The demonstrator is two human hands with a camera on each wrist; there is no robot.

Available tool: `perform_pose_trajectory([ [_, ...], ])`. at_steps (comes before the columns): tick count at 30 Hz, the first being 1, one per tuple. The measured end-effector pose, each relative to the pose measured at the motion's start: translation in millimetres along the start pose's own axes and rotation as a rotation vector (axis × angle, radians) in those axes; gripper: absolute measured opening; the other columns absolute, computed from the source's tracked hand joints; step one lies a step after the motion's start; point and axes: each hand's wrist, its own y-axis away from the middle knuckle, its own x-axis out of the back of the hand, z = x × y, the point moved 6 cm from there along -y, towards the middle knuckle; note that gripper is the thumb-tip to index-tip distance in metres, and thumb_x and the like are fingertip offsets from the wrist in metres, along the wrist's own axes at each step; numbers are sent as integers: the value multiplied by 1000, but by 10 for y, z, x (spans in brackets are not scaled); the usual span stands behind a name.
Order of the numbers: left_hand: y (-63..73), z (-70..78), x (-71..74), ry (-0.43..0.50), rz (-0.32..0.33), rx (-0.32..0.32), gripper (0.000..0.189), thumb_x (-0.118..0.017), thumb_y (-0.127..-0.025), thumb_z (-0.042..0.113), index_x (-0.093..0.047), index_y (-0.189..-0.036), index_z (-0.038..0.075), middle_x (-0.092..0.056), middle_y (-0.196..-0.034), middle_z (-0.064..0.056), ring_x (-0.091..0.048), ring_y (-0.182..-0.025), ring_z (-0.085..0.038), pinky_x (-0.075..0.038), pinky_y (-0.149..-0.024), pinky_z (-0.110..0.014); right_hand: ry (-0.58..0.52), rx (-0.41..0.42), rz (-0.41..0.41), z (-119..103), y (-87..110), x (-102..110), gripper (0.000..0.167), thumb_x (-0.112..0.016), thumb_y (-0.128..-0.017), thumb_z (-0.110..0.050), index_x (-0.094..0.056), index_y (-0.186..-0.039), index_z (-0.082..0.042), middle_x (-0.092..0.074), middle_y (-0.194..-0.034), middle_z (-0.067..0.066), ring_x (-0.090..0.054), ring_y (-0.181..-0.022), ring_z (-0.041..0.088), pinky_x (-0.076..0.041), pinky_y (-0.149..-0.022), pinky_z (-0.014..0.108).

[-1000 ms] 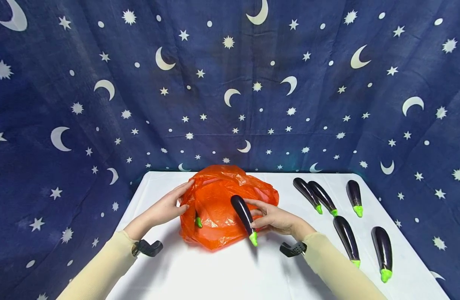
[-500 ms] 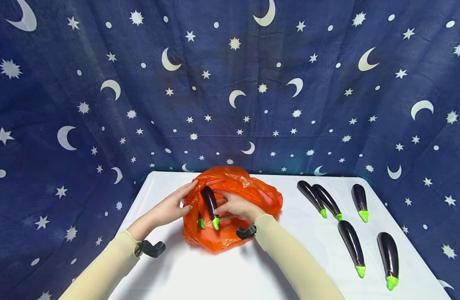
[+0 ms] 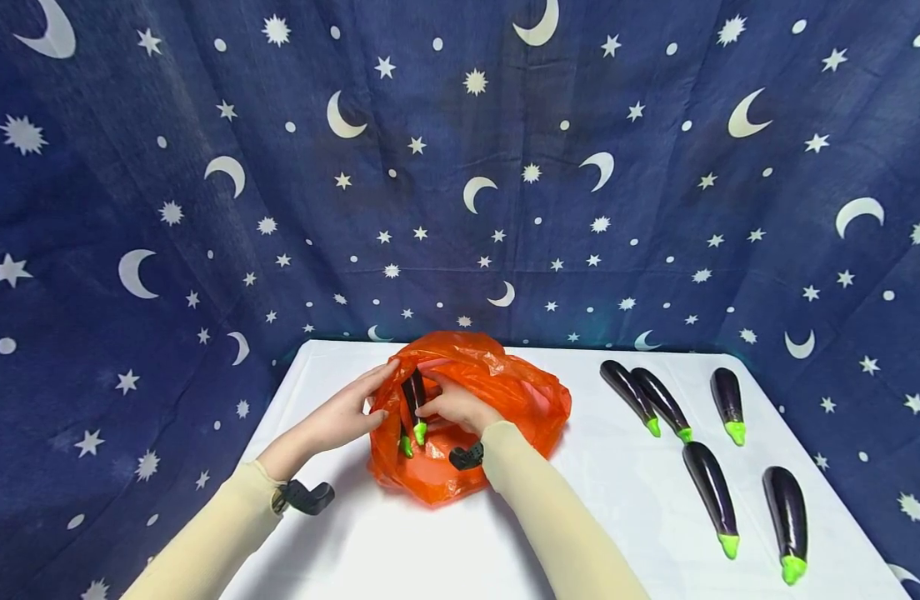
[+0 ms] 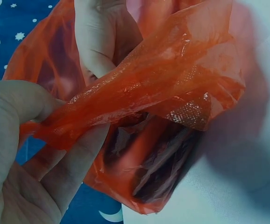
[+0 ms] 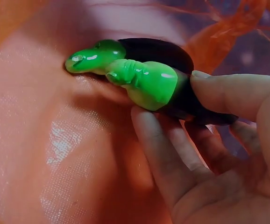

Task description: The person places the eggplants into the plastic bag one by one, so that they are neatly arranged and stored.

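Note:
An orange plastic bag (image 3: 531, 412) lies on the white table with its mouth facing me. My left hand (image 3: 347, 417) pinches the left rim of the bag between thumb and fingers, and the left wrist view shows the film between them. Inside the mouth, my right hand (image 3: 460, 406) holds a dark purple eggplant (image 5: 156, 86) with a green stem end, thumb on one side and fingers on the other. Right beside it in the bag is another eggplant (image 5: 90, 59), mostly hidden behind the held one. Dark shapes show through the film in the left wrist view.
Several eggplants lie on the right of the table: two side by side (image 3: 628, 396), one below them (image 3: 709, 487), one at the back right (image 3: 727, 400) and one at the front right (image 3: 786, 517). A blue star-and-moon cloth (image 3: 460, 208) hangs behind the table.
My right hand has carried the eggplant leftward from in front of the bag and into its mouth, beside the other one. My left hand has kept its place on the rim.

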Motion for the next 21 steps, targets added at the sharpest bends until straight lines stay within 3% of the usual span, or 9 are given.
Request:
perform_pose_trajectory([
  [14,-18,-2,-28,1,-10,7,82,-63,-92,-3,-27,-163,12,-26,-166,-15,-26,-151,-34,-27,-118,-57,50,-17,21,41,-58,-77,78,-70,-89,5,-36,-158,-9,-61,-129,22,-70,-94,32,-61,-81,47],
  [21,1,-28,-58,7,20,-14,81,-64,-91,-4,-29,-163,12,-29,-165,-15,-29,-149,-35,-28,-117,-57,123,44,57,53,-28,-141,73,-71,-87,7,-44,-153,-9,-62,-127,22,-68,-94,29,-60,-83,48],
])
